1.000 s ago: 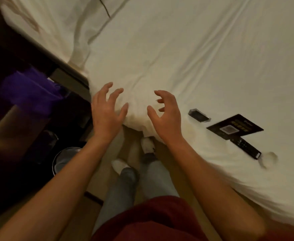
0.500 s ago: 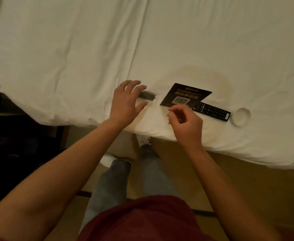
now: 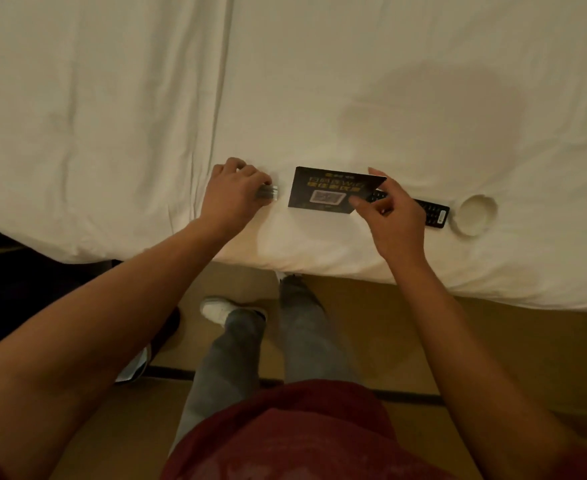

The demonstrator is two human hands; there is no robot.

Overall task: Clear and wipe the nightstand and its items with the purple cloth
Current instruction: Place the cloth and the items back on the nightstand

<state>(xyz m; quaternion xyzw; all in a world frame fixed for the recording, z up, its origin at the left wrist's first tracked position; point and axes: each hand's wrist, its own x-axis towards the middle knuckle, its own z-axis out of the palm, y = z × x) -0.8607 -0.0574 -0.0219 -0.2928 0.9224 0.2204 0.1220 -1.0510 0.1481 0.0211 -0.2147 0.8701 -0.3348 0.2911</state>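
On the white bed point(image 3: 320, 81) near its front edge lie the nightstand's items. My left hand point(image 3: 231, 195) curls over a small clear block point(image 3: 268, 192) and grips it. My right hand point(image 3: 389, 213) pinches the right edge of a black card with a printed code point(image 3: 323, 192), thumb under and finger on top. A black remote control point(image 3: 430, 211) lies behind that hand, partly hidden by it. A round white dish point(image 3: 475, 211) rests at the remote's right end. The purple cloth and the nightstand are out of view.
I stand on a tan floor point(image 3: 423, 334) against the bed edge, legs and white shoe point(image 3: 216, 310) below. A dark shape point(image 3: 25, 289) fills the lower left beside the bed.
The view swung right from the nightstand to the bed items. My left hand closed over the clear block. My right hand reached forward and took the card's right edge.
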